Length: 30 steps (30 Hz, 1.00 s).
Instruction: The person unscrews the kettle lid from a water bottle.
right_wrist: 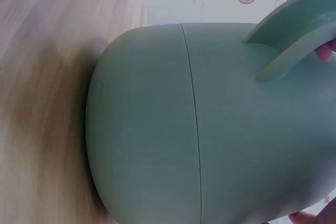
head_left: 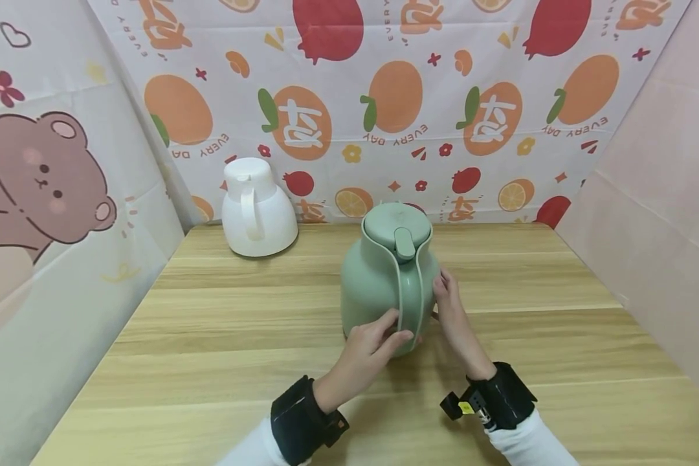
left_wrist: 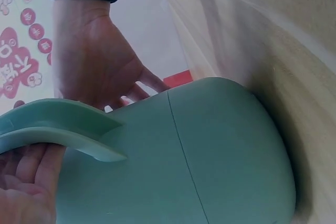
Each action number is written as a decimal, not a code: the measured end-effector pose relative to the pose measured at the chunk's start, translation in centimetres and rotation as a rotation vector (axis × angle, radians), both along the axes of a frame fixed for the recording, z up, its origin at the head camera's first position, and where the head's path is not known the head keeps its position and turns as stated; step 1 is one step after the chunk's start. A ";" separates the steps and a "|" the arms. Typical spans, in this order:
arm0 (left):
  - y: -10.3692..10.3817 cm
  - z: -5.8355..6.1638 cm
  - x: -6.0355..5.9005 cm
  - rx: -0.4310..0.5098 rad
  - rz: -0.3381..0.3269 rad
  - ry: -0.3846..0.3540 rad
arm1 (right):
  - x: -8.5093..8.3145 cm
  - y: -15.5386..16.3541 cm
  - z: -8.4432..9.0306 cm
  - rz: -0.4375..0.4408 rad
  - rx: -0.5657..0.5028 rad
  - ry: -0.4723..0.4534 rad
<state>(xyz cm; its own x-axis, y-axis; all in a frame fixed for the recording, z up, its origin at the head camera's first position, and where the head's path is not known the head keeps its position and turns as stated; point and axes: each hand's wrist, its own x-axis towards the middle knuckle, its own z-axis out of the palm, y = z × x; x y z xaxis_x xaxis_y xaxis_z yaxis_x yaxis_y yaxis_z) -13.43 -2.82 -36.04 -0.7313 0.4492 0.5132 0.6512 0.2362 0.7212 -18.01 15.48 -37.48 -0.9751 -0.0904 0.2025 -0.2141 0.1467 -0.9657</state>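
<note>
A mint-green thermos jug [head_left: 366,288] stands upright on the wooden table, its handle [head_left: 410,301] facing me. My left hand [head_left: 364,353] grips the handle low down; in the left wrist view its fingers [left_wrist: 32,163] pass through the loop. On the jug's right side rests my right hand [head_left: 455,317], its fingers spread along the body and partly hidden behind it. The right wrist view shows the jug's smooth lower body [right_wrist: 152,124] with a thin seam, the base close against the wood.
At the back left of the table [head_left: 210,343] stands a white jug [head_left: 268,223], handle forward. A fruit-print cloth [head_left: 349,142] hangs behind the table. Light cloth walls flank it, the left one [head_left: 122,213] with a printed bear.
</note>
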 end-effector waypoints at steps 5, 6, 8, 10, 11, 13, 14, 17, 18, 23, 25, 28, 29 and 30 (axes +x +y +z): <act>-0.4 0.0 0.5 0.007 -0.003 -0.013 | 0.3 -0.3 -0.1 0.009 -0.001 0.027; -0.4 0.0 0.6 0.007 -0.005 -0.016 | 0.4 -0.3 -0.2 0.011 -0.004 0.032; -0.5 0.0 0.6 0.008 -0.014 -0.019 | 0.4 -0.4 -0.2 0.013 -0.006 0.036; -0.6 -0.1 0.5 0.009 -0.032 -0.026 | 0.4 -0.4 -0.1 0.012 -0.005 0.036; -0.7 0.0 0.4 0.016 -0.052 -0.040 | 0.5 -0.3 -0.1 0.010 -0.002 0.034; -1.0 0.3 0.2 0.021 -0.100 -0.067 | 0.5 -0.2 0.2 0.000 0.010 0.032; -1.2 0.5 0.0 0.013 -0.107 -0.058 | 0.6 -0.1 0.4 -0.016 0.023 0.044; -2.2 1.5 -0.6 0.057 -0.138 -0.032 | 1.7 -0.4 2.1 -0.108 0.058 0.152; -2.7 2.0 -0.8 0.087 -0.136 -0.004 | 2.0 -0.5 2.6 -0.142 0.059 0.227; -4.9 5.7 -2.8 0.206 -0.083 0.256 | 3.6 -1.6 3.5 -0.124 -0.021 0.588; -5.3 7.6 -4.1 0.157 -0.058 0.398 | 3.9 -2.0 3.6 -0.003 -0.056 0.603; -5.1 10.2 -5.8 0.003 -0.081 0.535 | 4.3 -2.9 4.3 0.192 -0.108 0.484; -5.0 10.9 -6.4 -0.056 -0.105 0.551 | 4.3 -3.2 4.5 0.261 -0.132 0.432; -4.8 11.5 -6.9 -0.121 -0.121 0.557 | 4.2 -3.4 4.7 0.335 -0.160 0.375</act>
<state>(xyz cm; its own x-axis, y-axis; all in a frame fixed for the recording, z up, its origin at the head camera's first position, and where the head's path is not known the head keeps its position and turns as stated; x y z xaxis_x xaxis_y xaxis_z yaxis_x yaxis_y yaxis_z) -20.37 -7.60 -24.58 -0.3059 0.5920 0.7456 0.9520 0.1958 0.2351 -13.77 12.04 -32.78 -0.7560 -0.3245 0.5685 -0.5588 -0.1323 -0.8186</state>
